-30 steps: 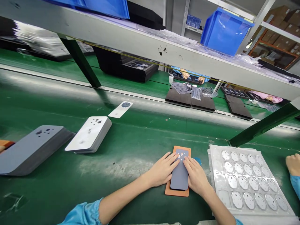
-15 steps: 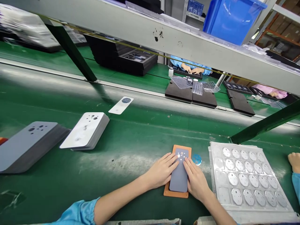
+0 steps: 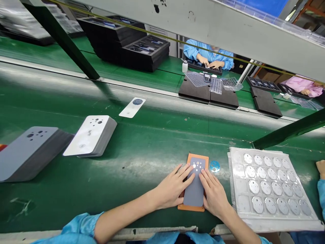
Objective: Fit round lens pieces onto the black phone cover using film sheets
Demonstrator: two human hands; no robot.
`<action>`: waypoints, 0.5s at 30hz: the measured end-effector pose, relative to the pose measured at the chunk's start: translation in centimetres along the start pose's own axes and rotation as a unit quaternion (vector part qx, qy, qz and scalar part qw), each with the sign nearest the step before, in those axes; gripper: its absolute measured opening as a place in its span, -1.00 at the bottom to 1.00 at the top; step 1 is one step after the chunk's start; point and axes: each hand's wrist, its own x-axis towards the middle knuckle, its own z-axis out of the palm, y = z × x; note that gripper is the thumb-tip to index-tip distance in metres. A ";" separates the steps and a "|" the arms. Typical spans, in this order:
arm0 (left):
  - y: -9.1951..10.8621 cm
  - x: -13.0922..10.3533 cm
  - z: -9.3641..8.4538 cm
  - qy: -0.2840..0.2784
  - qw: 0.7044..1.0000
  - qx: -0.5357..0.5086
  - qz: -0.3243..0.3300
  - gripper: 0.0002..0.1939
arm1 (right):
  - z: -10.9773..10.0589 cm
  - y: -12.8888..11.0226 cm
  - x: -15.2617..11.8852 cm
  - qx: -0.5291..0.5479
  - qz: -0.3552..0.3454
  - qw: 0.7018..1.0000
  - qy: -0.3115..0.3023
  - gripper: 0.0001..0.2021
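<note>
A grey phone-shaped sheet [image 3: 194,189] with several small holes at its top lies in an orange frame [image 3: 191,207] on the green bench. My left hand [image 3: 175,188] rests on its left side, fingers stretched toward the holes. From the right, my right hand [image 3: 214,193] lies on the sheet's edge with its fingers extended. Both hands press flat rather than wrap around it. A round blue film piece [image 3: 214,166] lies just beyond the right fingertips. What sits beneath the sheet is hidden.
A clear tray [image 3: 241,203] of round silver pieces lies right. White sheets [image 3: 87,139] and grey sheets [image 3: 33,144] are stacked left; a single white card [image 3: 132,107] lies behind. Green posts [image 3: 291,130] hold an overhead beam [image 3: 203,23]. Co-workers [image 3: 208,56] sit across the bench.
The camera view has tilted slightly downward, showing more of my sleeves and lap. Both hands stay on the grey sheet, with the left fingers shifted a little over the holes.
</note>
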 end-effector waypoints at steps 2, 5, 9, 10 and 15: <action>-1.0 0.2 -1.7 -0.044 0.997 -0.060 0.016 -0.15 | -0.1 -0.4 -0.1 -0.008 0.005 1.000 -0.024 -0.26; -2.9 2.1 -4.1 -0.025 0.982 -0.188 0.017 -0.39 | -0.1 -0.8 -0.2 -0.017 0.011 0.999 -0.050 -0.21; -4.5 7.2 -4.7 0.098 0.963 -0.230 -0.105 -0.55 | -0.4 -0.8 0.2 -0.002 0.015 0.997 -0.081 -0.20; -4.6 8.4 -4.5 0.086 0.964 -0.223 -0.117 -0.57 | -0.4 -0.8 0.3 0.004 0.020 0.996 -0.088 -0.19; -3.8 10.7 -3.1 0.050 0.979 -0.181 -0.084 -0.67 | 0.5 -1.3 -0.5 0.012 0.047 0.997 -0.053 -0.12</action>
